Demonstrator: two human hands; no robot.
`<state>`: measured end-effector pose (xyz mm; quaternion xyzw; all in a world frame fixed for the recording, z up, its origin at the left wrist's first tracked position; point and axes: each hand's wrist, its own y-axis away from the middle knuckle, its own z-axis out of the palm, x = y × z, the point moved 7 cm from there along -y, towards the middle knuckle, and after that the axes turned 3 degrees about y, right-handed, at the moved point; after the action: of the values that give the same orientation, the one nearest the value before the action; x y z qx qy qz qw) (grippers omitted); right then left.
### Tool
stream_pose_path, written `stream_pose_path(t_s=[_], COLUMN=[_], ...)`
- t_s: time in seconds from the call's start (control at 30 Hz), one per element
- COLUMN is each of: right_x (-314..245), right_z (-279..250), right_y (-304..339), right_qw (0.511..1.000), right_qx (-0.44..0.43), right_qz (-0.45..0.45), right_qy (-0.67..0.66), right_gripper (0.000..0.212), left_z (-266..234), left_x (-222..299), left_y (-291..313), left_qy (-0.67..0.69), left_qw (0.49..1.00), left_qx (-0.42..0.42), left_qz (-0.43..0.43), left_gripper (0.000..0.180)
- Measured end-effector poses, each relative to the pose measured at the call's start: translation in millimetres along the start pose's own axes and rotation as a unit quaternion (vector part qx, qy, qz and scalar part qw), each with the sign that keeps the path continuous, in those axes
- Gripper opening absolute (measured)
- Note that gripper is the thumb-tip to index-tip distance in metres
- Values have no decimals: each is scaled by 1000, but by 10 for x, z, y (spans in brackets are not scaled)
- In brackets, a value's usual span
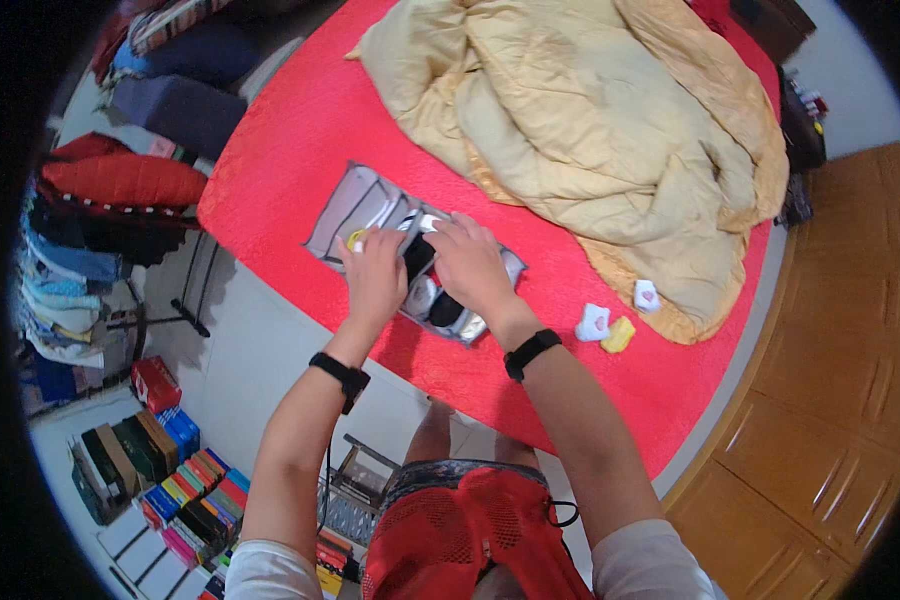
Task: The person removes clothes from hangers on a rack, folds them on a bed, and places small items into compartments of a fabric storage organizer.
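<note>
A grey fabric organizer box with dividers lies on the red bed cover, holding several small rolled bundles that look like socks, in white, black and other colours. My left hand reaches into its middle with bent fingers, beside a small yellow item. Across from it, my right hand curls over the compartments on the right. Between the hands shows a black bundle. The fingertips of both hands are partly hidden, so what they grip cannot be made out. Each wrist wears a black band.
Right of the box lie two white bundles and a yellow bundle on the red cover. A rumpled yellow quilt covers the far side. Clothes hang at left, above stacked boxes; wooden cabinets line the right.
</note>
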<state>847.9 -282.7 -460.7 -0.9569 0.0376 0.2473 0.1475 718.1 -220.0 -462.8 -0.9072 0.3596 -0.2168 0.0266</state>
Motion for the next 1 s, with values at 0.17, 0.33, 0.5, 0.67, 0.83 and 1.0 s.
stream_pose_path(t_s=[0.17, 0.33, 0.5, 0.67, 0.83, 1.0], right_x=[729, 1749, 2304, 2492, 2578, 2500], right_z=[-535, -811, -856, -657, -468, -461], right_y=[745, 1927, 2868, 3195, 3311, 3229], right_qw=[989, 950, 910, 882, 866, 872], right_qx=[84, 109, 146, 84, 49, 43], right_qz=[121, 282, 371, 464, 496, 482], right_qy=[21, 76, 108, 2, -49, -79], right_gripper=[28, 37, 44, 57, 65, 63], left_z=[210, 736, 1430, 1959, 2398, 2526], left_x=[1149, 2126, 2577, 2888, 3057, 2801], left_y=[240, 490, 679, 723, 720, 640], left_qy=[235, 244, 230, 183, 17, -5], left_qw=[961, 944, 938, 938, 963, 974], left_qx=[-41, -120, -197, -243, -210, -199], left_qz=[142, 187, 166, 167, 165, 105], left_gripper=[37, 38, 48, 56, 33, 26])
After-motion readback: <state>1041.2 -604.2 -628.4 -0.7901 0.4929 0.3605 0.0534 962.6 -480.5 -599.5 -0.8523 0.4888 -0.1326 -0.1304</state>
